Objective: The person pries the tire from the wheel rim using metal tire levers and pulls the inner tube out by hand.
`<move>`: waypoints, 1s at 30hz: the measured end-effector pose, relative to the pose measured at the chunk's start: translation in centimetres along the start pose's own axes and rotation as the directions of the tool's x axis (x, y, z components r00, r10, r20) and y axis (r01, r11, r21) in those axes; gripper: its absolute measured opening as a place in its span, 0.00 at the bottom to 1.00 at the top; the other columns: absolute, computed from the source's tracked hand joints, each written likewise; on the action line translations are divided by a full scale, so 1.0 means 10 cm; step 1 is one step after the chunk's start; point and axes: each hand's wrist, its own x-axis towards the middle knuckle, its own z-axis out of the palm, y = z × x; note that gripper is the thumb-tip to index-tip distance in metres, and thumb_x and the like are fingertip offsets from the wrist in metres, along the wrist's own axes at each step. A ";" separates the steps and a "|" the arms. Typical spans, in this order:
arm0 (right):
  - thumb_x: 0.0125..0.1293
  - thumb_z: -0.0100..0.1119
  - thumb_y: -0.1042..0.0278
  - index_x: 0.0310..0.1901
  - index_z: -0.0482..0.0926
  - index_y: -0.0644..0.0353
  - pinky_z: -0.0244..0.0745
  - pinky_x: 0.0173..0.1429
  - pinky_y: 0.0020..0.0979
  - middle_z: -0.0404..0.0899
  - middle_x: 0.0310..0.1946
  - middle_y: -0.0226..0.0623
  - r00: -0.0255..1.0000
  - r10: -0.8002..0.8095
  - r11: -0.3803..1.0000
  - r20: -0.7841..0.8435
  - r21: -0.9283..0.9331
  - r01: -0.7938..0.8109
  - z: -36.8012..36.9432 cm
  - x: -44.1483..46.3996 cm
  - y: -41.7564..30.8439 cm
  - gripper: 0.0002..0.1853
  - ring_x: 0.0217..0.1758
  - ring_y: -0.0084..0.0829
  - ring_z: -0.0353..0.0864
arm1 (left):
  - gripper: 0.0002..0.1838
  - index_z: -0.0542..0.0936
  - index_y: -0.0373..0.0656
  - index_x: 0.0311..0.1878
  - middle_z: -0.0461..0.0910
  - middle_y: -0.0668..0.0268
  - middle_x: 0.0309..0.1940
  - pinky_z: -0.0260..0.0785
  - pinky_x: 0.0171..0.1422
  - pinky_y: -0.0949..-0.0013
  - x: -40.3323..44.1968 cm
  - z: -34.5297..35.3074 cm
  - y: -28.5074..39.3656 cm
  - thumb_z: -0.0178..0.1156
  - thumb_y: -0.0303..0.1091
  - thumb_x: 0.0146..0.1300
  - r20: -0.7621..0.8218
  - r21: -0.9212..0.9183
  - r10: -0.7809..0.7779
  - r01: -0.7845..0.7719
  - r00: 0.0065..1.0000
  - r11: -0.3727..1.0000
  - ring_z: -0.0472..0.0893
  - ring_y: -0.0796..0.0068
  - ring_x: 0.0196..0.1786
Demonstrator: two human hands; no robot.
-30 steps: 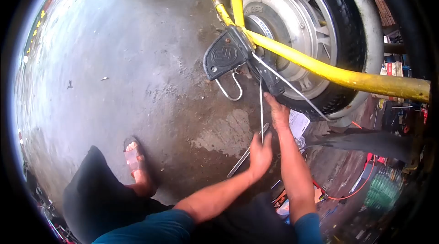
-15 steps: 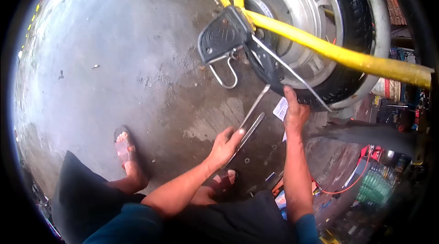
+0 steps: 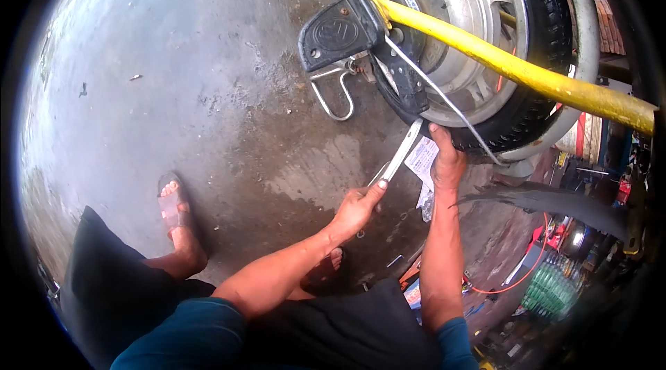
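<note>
My left hand (image 3: 357,210) is closed around a flat metal tire lever (image 3: 404,151). The lever's far tip meets the lower edge of the black tire (image 3: 496,139), just under a black bracket. A second thin metal piece (image 3: 377,174) shows beside the left fingers; whether it is held I cannot tell. On the tire's near edge, my right hand (image 3: 448,160) grips with the thumb on top and the other fingers hidden. The tire sits on a silver wheel (image 3: 479,85) within a yellow frame (image 3: 499,68).
A black cover (image 3: 338,30) and a bent metal stand (image 3: 333,99) flank the wheel. Printed paper (image 3: 420,160) lies on the concrete floor (image 3: 173,92). To the right are an orange-red hose (image 3: 510,291), green bottles (image 3: 555,285) and assorted tools. My sandaled foot (image 3: 177,210) stands at left.
My left hand has moved up and right, bringing the lever's tip to the tire edge. The second metal piece is now mostly hidden. My right hand keeps its grip; the view has shifted slightly.
</note>
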 end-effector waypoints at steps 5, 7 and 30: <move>0.61 0.62 0.70 0.50 0.81 0.67 0.64 0.63 0.29 0.80 0.49 0.34 0.998 0.010 0.999 0.058 -0.052 -0.007 -0.09 0.05 0.02 0.16 0.53 0.27 0.75 | 0.37 0.74 0.40 0.22 0.67 0.69 0.13 0.57 0.19 0.69 0.14 0.17 -0.12 0.48 0.69 0.65 -0.005 -0.028 0.011 -0.011 1.000 1.000 0.67 0.78 0.16; 0.62 0.62 0.70 0.50 0.81 0.67 0.64 0.63 0.29 0.80 0.49 0.34 0.997 0.003 0.997 0.077 -0.076 0.003 -0.12 0.08 0.05 0.16 0.54 0.27 0.75 | 0.36 0.74 0.40 0.22 0.68 0.70 0.14 0.57 0.20 0.69 0.19 0.24 -0.17 0.49 0.68 0.65 -0.024 -0.057 0.031 -0.032 0.999 0.998 0.66 0.79 0.16; 0.57 0.68 0.70 0.52 0.78 0.68 0.66 0.62 0.31 0.80 0.50 0.37 0.995 0.083 0.984 0.053 -0.163 -0.074 -0.01 0.01 0.05 0.22 0.54 0.29 0.76 | 0.37 0.75 0.40 0.24 0.65 0.70 0.13 0.59 0.20 0.65 0.01 -0.54 0.99 0.47 0.71 0.64 0.047 0.426 -0.299 0.252 0.953 0.869 0.66 0.75 0.15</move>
